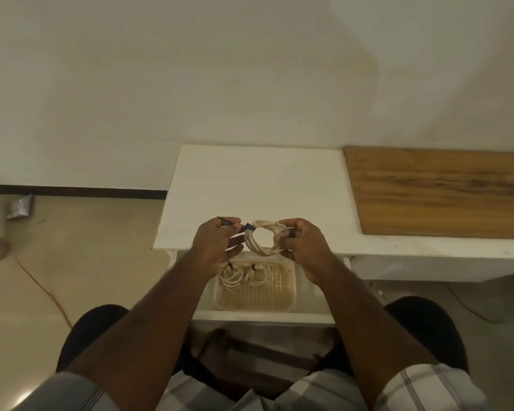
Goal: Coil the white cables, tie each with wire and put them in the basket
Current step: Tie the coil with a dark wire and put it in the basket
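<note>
We hold a coiled white cable [261, 239] in the air above the front edge of the white table [250, 185], our right hand [301, 244] pinching its right side and our left hand [217, 241] gripping the dark wire tie [247, 227] wrapped around its upper left. Below our hands, the woven basket [257, 287] sits in the open drawer [261, 317] with two tied coils [245, 277] lying in its far left part.
</note>
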